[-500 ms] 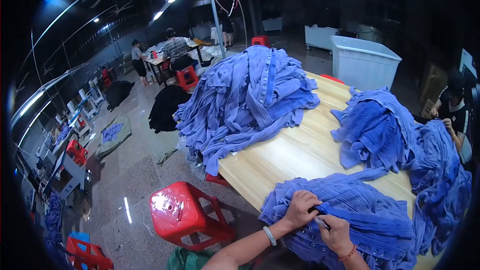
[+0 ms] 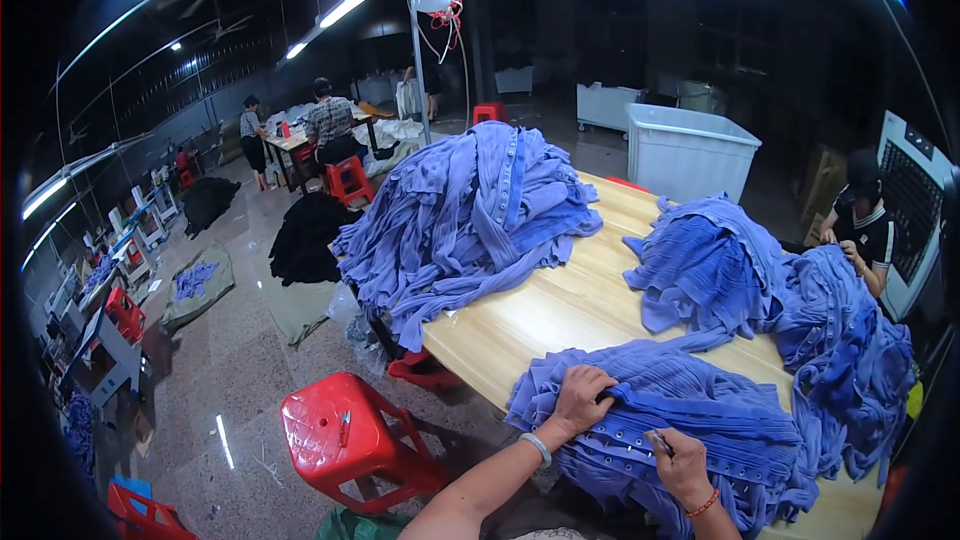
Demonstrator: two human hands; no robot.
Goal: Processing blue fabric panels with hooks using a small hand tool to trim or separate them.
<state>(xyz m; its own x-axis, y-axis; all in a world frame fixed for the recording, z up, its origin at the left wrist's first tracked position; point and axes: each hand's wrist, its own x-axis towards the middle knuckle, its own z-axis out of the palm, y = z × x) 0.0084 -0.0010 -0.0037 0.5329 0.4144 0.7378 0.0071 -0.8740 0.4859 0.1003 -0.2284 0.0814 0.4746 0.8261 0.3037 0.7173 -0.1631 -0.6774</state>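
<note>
A stack of blue-purple ribbed garments point(image 2: 690, 395) lies at the near edge of the table, with strips of metal eyelets along its front. My left hand point(image 2: 583, 400) is closed on the dark blue band of the top garment, its fingertips at the fold. Just right of it, above the row of eyelets, my right hand point(image 2: 682, 467) grips a small metal-tipped tool point(image 2: 657, 439); most of it is hidden in the fingers, so its kind cannot be told. A larger heap of the same garments point(image 2: 470, 210) stands at the table's far left.
On the wooden table point(image 2: 530, 315), another garment pile point(image 2: 710, 260) lies at right, beside garments hanging over the edge near a co-worker point(image 2: 865, 225). A red stool point(image 2: 340, 420) stands on the floor at left. Behind the table is a white bin point(image 2: 692, 150).
My right hand has moved away from my left, rightward along the eyelet band, with the small tool. My left hand stays on the garment. The whole view has shifted slightly.
</note>
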